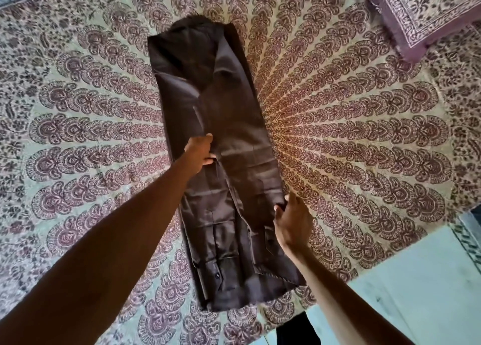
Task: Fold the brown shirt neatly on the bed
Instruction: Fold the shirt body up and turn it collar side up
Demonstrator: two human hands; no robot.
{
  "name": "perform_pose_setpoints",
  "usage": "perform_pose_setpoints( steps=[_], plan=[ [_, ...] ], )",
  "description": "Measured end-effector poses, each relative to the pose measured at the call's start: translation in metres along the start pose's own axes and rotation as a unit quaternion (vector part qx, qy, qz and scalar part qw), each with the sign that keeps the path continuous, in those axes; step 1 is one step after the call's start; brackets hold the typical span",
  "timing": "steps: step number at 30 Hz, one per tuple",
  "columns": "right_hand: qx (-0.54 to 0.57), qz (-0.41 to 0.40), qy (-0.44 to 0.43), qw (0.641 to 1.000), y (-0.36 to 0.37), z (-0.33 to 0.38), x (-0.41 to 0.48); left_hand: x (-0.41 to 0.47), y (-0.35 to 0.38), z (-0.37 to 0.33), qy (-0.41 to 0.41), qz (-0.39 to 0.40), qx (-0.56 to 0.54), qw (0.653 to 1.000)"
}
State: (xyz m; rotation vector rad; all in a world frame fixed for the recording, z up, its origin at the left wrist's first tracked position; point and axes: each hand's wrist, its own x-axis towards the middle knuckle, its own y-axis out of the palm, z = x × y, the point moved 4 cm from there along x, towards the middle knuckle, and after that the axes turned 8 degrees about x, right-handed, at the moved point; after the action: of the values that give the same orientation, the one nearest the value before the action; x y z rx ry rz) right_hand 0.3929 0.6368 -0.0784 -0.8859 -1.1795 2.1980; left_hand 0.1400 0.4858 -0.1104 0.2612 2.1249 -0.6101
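The brown shirt (221,126) lies on the bed (351,126) as a long narrow strip, its sides and sleeves folded inward, collar end far from me and hem end near. My left hand (200,153) pinches a fold of the fabric near the middle of the strip. At the strip's right edge, lower down, my right hand (291,219) holds the cloth between thumb and fingers.
A patterned bedsheet with purple mandala print covers the bed. A matching pillow (426,11) sits at the far right corner. The bed's near right edge gives way to a pale blue floor (406,287).
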Motion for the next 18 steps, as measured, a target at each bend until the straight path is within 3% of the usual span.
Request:
perform_pose_setpoints(
  steps=[3, 13, 15, 18],
  plan=[
    [0.015, -0.006, 0.007, 1.0, -0.004, -0.005, -0.008, -0.006, 0.009, 0.006, 0.029, 0.041, 0.05, 0.998],
    [-0.021, 0.147, 0.067, 0.987, -0.003, -0.031, -0.015, -0.024, 0.036, 0.055, 0.031, 0.091, 0.112, 0.989],
    [-0.007, 0.18, 0.075, 0.981, -0.003, -0.038, -0.019, -0.028, 0.038, 0.065, 0.051, 0.07, 0.113, 0.99],
    [0.068, 0.164, 0.072, 0.981, -0.003, -0.049, -0.029, -0.045, 0.037, 0.075, 0.104, 0.017, 0.101, 0.989]
  ],
)
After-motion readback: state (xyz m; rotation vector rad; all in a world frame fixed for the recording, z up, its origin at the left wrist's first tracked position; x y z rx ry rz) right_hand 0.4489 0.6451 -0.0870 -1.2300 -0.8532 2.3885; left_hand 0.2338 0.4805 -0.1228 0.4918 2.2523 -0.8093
